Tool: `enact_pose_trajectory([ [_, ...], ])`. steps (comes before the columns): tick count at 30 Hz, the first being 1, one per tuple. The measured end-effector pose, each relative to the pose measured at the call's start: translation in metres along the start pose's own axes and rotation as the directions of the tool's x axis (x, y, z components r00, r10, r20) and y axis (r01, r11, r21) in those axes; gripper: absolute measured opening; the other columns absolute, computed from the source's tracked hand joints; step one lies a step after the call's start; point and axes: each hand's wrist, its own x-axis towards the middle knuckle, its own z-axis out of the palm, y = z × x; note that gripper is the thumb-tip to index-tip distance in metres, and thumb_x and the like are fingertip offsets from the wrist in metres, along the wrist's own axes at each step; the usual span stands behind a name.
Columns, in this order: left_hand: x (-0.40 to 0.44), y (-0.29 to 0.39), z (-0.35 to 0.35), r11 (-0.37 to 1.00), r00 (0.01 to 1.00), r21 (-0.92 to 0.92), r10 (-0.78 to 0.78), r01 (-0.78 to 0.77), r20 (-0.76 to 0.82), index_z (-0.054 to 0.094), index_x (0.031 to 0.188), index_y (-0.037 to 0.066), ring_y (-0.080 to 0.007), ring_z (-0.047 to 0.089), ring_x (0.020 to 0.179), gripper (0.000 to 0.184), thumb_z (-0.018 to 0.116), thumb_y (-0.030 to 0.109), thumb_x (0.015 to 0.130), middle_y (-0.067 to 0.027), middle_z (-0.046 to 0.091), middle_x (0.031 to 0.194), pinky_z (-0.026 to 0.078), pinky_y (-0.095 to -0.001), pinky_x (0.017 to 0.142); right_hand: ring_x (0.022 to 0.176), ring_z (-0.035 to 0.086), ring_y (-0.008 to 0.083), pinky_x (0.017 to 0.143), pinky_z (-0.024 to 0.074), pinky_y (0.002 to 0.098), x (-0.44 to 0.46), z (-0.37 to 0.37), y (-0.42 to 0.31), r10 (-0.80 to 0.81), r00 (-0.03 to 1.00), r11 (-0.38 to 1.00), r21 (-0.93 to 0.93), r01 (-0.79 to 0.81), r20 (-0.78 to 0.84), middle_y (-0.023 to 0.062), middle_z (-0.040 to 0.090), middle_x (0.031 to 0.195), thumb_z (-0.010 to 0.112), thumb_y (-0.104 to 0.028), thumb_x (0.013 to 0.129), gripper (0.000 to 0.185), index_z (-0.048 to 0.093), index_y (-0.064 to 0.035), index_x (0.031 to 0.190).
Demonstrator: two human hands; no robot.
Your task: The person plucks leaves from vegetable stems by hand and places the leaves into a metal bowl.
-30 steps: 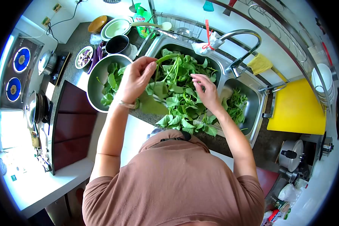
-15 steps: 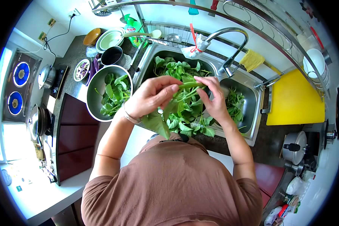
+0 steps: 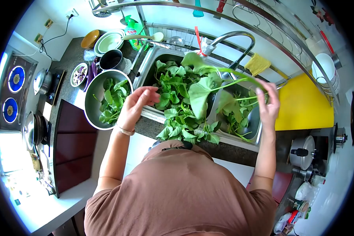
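Observation:
My right hand [image 3: 269, 103] is over the right side of the sink, its fingers pinching the stem end of a long leafy green sprig [image 3: 202, 96]. Broad leaves on that sprig spread leftward over the sink. My left hand [image 3: 139, 105] is held between the steel bowl [image 3: 91, 106] and the sink, fingers curled in and thumb against them; whether anything is inside them is hidden. More leafy greens [image 3: 179, 84] fill the left basin and spill over its front edge. Picked leaves [image 3: 116, 98] lie in the steel bowl. Stems and leaves [image 3: 238, 118] lie in the right basin.
A curved faucet [image 3: 240, 43] arches over the sink [image 3: 149, 74]. Left of it stand a black pot [image 3: 111, 59], a bowl of cut eggplant [image 3: 79, 74], stacked bowls [image 3: 111, 41] and a green bottle [image 3: 134, 29]. A yellow cutting board [image 3: 305, 104] is at right.
My hands have moved apart. My right hand has carried the sprig to the right over the sink, and my left hand has let go of it and drawn left toward the bowl.

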Motion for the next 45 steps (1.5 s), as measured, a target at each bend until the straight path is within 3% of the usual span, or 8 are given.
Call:
enact_pose_trajectory([
  [4, 0.002, -0.026, 0.024, 0.995, 0.998, 0.087, 0.054, -0.051, -0.029, 0.062, 0.111, 0.001, -0.0121, 0.063, 0.091, 0.025, 0.053, 0.020, 0.098, -0.0054, 0.067, 0.099, 0.047, -0.0267, 0.081, 0.082, 0.056, 0.0162, 0.073, 0.0429, 0.0285, -0.037, 0.025, 0.023, 0.139, 0.962, 0.988, 0.035, -0.152, 0.236, 0.0054, 0.059, 0.086, 0.065, -0.012, 0.088, 0.016, 0.069, -0.0046, 0.102],
  [10, 0.022, -0.025, 0.075, 0.680, 0.840, 0.512, 0.509, -0.525, 0.185, 0.064, 0.105, 0.002, -0.0303, 0.058, 0.099, 0.018, 0.057, 0.004, 0.089, -0.0134, 0.064, 0.102, 0.045, -0.0389, 0.089, 0.077, 0.054, 0.0200, 0.070, 0.0429, 0.0303, -0.052, 0.045, 0.020, 0.100, 0.953, 0.981, 0.129, -0.142, 0.286, 0.0075, 0.057, 0.082, 0.067, -0.007, 0.085, 0.011, 0.067, -0.0008, 0.095],
  [17, 0.029, -0.033, 0.099, 0.597, 0.833, 0.581, 0.409, -0.553, 0.372, 0.060, 0.099, 0.002, -0.0326, 0.059, 0.082, 0.012, 0.056, 0.007, 0.088, -0.0142, 0.059, 0.086, 0.047, -0.0395, 0.073, 0.075, 0.053, 0.0219, 0.066, 0.0434, 0.0331, -0.046, 0.050, -0.001, 0.001, 0.965, 1.000, 0.022, -0.007, 0.262, 0.0073, 0.054, 0.080, 0.072, -0.009, 0.080, 0.015, 0.067, -0.0032, 0.093],
  [24, 0.042, -0.059, 0.095, 0.812, 0.924, 0.448, 0.367, -0.373, 0.103, 0.055, 0.087, -0.001, -0.0342, 0.056, 0.070, 0.009, 0.053, 0.008, 0.087, -0.0174, 0.055, 0.076, 0.046, -0.0385, 0.065, 0.072, 0.053, 0.0238, 0.064, 0.0450, 0.0357, -0.048, 0.061, -0.009, -0.064, 0.953, 0.997, -0.015, 0.072, 0.297, 0.0071, 0.053, 0.078, 0.072, -0.009, 0.079, 0.016, 0.066, -0.0035, 0.093],
  [28, 0.050, -0.073, 0.092, 0.968, 0.988, 0.236, 0.115, -0.087, -0.107, 0.055, 0.084, -0.001, -0.0214, 0.052, 0.061, 0.018, 0.049, 0.014, 0.092, -0.0112, 0.053, 0.068, 0.044, -0.0331, 0.058, 0.072, 0.053, 0.0246, 0.062, 0.0451, 0.0358, -0.044, 0.070, -0.016, -0.108, 0.961, 0.992, -0.042, 0.122, 0.256, 0.0074, 0.053, 0.078, 0.073, -0.007, 0.077, 0.017, 0.066, -0.0036, 0.093],
  [32, 0.062, -0.068, 0.037, 0.998, 0.884, 0.036, -0.027, 0.050, -0.468, 0.059, 0.091, 0.009, -0.0037, 0.041, 0.053, 0.022, 0.047, 0.026, 0.098, 0.0054, 0.048, 0.066, 0.033, -0.0204, 0.046, 0.073, 0.053, 0.0211, 0.061, 0.0432, 0.0328, -0.048, 0.056, 0.001, -0.084, 0.984, 0.994, -0.052, 0.093, 0.155, 0.0066, 0.055, 0.079, 0.071, -0.005, 0.079, 0.016, 0.063, -0.0010, 0.093],
  [37, 0.046, -0.074, -0.016, 0.969, 0.794, 0.246, 0.171, -0.028, -0.583, 0.062, 0.099, 0.007, 0.0003, 0.034, 0.049, 0.017, 0.054, 0.022, 0.097, 0.0095, 0.042, 0.060, 0.025, -0.0180, 0.043, 0.075, 0.052, 0.0205, 0.067, 0.0418, 0.0294, -0.057, 0.041, 0.030, 0.077, 0.992, 0.996, 0.044, -0.082, 0.095, 0.0095, 0.054, 0.084, 0.062, -0.005, 0.088, 0.012, 0.061, 0.0025, 0.098],
  [45, 0.017, -0.083, 0.007, 0.997, 0.894, 0.017, -0.061, 0.077, -0.443, 0.067, 0.106, 0.004, 0.0011, 0.026, 0.048, 0.026, 0.050, 0.023, 0.099, 0.0130, 0.033, 0.055, 0.017, -0.0203, 0.044, 0.055, 0.029, -0.0003, 0.049, 0.0192, 0.0179, -0.051, 0.023, 0.069, 0.576, 0.815, 0.659, 0.551, -0.512, 0.068, -0.0092, 0.039, 0.066, 0.049, -0.027, 0.099, 0.025, 0.059, -0.0056, 0.091],
])
